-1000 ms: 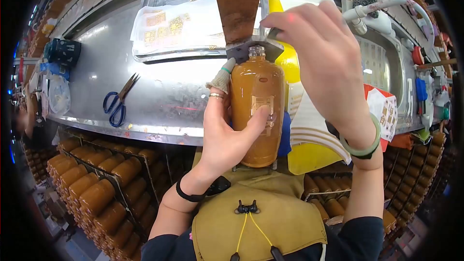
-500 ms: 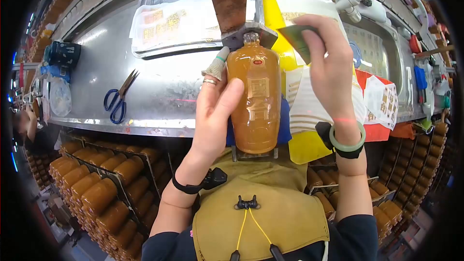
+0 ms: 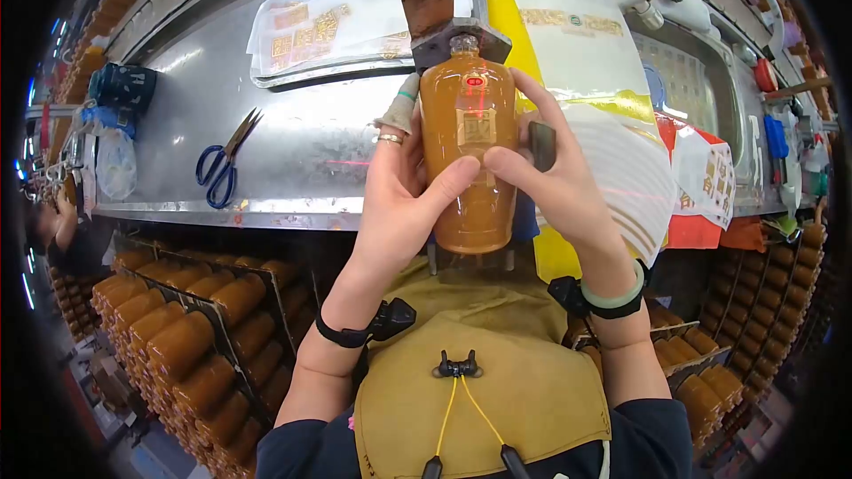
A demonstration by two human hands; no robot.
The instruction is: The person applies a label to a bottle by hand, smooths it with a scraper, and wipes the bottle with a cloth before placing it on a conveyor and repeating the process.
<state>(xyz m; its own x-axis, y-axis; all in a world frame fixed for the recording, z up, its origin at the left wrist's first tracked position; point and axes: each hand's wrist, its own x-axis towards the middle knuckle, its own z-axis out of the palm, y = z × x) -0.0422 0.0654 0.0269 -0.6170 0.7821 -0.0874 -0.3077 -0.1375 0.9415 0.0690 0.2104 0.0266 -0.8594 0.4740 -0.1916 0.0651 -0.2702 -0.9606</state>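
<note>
A glossy amber-brown bottle (image 3: 445, 135) lay at the centre of my view, neck toward twelve o'clock against a metal plate (image 3: 460, 37), base toward six. It looked stiff and smooth, probably glass or glazed ware, so I judged it slippery, breakable and fairly heavy; whether it was filled, I could not tell. The safest hold seemed to be around the broad body, one hand on either side, leaving the narrow neck alone. My left hand (image 3: 390, 213) came in from eight o'clock and my right hand (image 3: 572, 200) from four, both clasped on the body. My left thumb (image 3: 454, 177) and right thumb (image 3: 516, 168) pressed its upper face, tips almost meeting just below a gold square label (image 3: 477, 127). Both index fingers reached up the sides, the left in a cloth finger cover (image 3: 397, 113) at the ten o'clock shoulder, the right bare at one. The other fingertips were hidden, so I could not tell how they closed. A dark green flat piece (image 3: 542, 144) sat within my right hand, at three o'clock from the bottle. Farther out were blue-handled scissors (image 3: 226, 160) at nine and gold-printed sheets (image 3: 306, 35) at ten.
</note>
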